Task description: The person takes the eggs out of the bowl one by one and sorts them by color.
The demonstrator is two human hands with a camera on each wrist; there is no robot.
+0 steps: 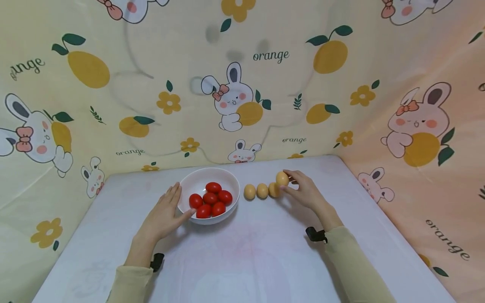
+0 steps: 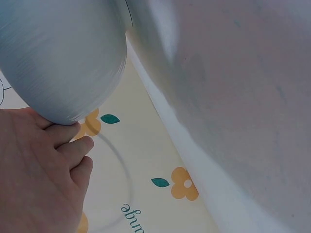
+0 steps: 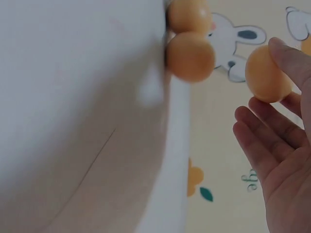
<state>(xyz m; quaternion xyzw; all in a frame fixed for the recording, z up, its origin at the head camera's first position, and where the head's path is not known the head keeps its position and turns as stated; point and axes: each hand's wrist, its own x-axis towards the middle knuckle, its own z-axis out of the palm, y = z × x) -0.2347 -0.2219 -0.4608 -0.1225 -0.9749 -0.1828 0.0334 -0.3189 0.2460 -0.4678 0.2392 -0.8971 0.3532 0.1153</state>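
A white bowl stands on the table, with several smooth red oval things, possibly tomatoes, inside. My left hand rests against the bowl's left side, fingers extended along it and thumb at the near rim. The left wrist view shows its fingers touching the bowl's outer wall. In my right hand is a pale brown egg, pinched between thumb and fingers and raised off the table. Just left of and below it, three similar eggs stand in a row, right of the bowl.
A white-covered table stretches under everything. Cloth printed with rabbits and oranges hangs behind it and along both sides. Dark wrist devices sit below both hands.
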